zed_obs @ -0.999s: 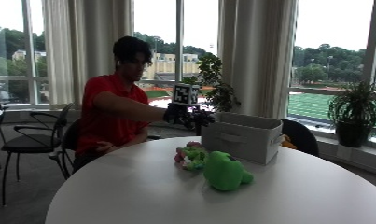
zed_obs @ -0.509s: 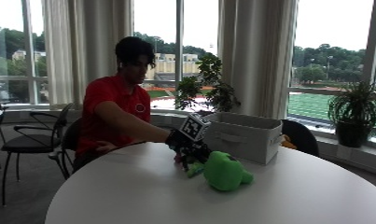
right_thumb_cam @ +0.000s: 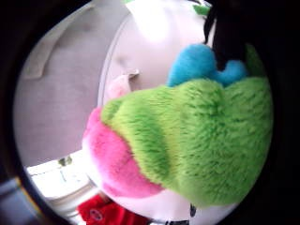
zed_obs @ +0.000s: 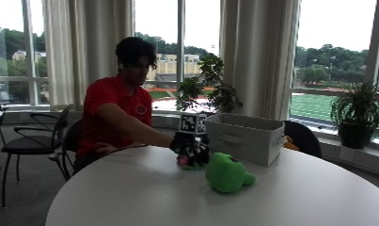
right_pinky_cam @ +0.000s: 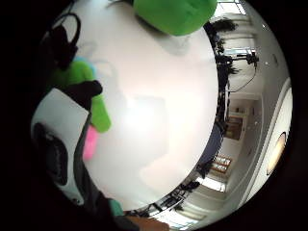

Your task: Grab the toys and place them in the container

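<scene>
On the round white table my gloved right hand is down over a small green, pink and blue plush toy, just in front of the grey fabric container. The thumb side palm view is filled by this small plush toy, with a black fingertip curled onto it and the container's wall beside it. A larger green plush toy lies on the table near the hand, apart from it. The little finger side view shows the small toy under my fingers and the large plush further off.
The person in a red shirt sits behind the table, with the bare left hand resting at its far edge. Black chairs stand at the left. Potted plants line the windows behind the container.
My hand has come from above the container down to the table and closed on the small plush toy. The large green plush has not moved.
</scene>
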Tool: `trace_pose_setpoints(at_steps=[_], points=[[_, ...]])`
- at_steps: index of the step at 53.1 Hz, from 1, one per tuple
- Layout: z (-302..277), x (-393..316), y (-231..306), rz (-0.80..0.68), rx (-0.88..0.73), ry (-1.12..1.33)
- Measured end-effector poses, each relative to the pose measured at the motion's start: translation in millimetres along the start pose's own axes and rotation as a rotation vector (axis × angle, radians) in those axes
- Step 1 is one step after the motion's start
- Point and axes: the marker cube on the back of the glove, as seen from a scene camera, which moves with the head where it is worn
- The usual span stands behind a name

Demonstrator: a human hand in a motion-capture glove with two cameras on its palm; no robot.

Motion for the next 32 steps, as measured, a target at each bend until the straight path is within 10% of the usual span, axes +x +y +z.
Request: trace_pose_setpoints(at_steps=[32], points=[[-170.2, 21.4, 9.0, 0.127, 0.276, -0.182]])
